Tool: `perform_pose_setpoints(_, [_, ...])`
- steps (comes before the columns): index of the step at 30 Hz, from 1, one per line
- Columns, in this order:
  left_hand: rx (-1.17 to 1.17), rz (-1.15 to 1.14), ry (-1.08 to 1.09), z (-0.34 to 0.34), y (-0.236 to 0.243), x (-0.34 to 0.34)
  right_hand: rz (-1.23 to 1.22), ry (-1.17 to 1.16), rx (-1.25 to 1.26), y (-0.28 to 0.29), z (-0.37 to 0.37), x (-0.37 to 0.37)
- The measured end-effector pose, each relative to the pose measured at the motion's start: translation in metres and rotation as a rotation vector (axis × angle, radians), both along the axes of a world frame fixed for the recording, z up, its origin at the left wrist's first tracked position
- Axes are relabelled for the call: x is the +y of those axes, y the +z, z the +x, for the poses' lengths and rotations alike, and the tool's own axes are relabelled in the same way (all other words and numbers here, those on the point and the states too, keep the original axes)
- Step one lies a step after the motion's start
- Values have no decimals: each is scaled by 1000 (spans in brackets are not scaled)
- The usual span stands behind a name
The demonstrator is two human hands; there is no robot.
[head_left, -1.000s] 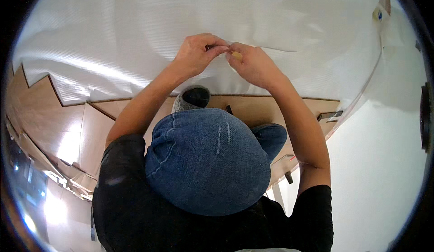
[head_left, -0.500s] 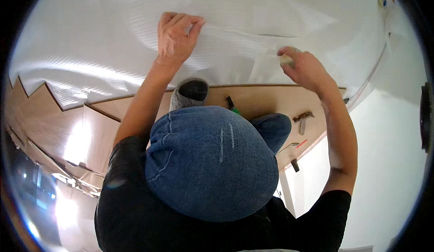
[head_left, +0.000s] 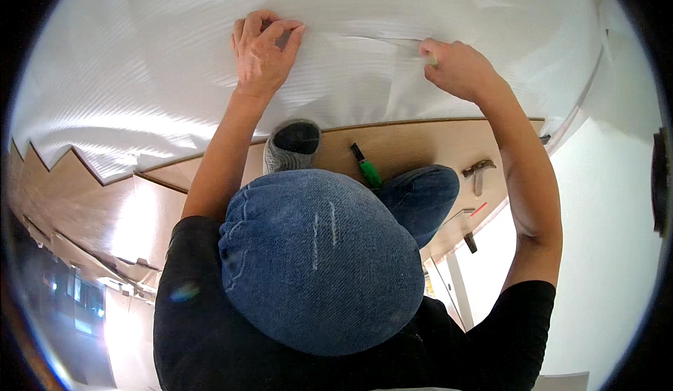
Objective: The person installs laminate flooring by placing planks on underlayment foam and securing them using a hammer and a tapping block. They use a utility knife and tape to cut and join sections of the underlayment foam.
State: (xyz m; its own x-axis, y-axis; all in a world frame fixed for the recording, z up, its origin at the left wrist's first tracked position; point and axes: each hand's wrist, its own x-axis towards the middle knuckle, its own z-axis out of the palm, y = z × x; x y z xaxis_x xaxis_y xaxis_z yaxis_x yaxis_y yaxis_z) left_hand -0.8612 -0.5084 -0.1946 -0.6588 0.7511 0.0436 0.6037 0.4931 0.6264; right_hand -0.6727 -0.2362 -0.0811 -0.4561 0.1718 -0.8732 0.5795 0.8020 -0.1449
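Observation:
A white ribbed underlay sheet (head_left: 175, 54) spreads across the far floor, with a slit-like seam (head_left: 382, 38) running between my hands. Left of that seam, my left hand (head_left: 263, 54) is over the sheet, thumb and forefinger tips pressed together; what they pinch is too small to make out. At the seam's right part, my right hand (head_left: 459, 68) is closed round a pale yellowish roll of tape (head_left: 430, 60), mostly hidden by the fingers. A strip of wood-look flooring (head_left: 413, 142) borders the sheet on my side.
On the flooring lie a green-handled utility knife (head_left: 368, 166), a hammer (head_left: 479, 173), and a red stick-like piece (head_left: 479, 209) near a dark-ended tool (head_left: 470, 242). My socked foot (head_left: 294, 142) and bent knee (head_left: 427, 194) rest there. A white wall (head_left: 603, 251) rises at right.
My right hand has moved up and slightly left, closing round the roll, onto the seam. My left hand has shifted slightly left. More of the green-handled knife shows.

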Motion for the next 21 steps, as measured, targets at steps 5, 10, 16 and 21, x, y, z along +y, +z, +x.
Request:
perform_pose_setpoints(5, [64, 7, -9, 1, 3, 3, 23, 12, 16, -7, -3, -3])
perform_pose_setpoints(10, [106, 15, -33, 0, -2, 0, 35, -13, 7, -18, -9, -2])
perform_pose_setpoints(16, [100, -62, -109, -3, 3, -1, 48, 51, 99, -30, -9, -3])
perform_pose_setpoints(21, [117, -83, -145, -3, 4, -7, 57, 33, 109, -32, -10, -7])
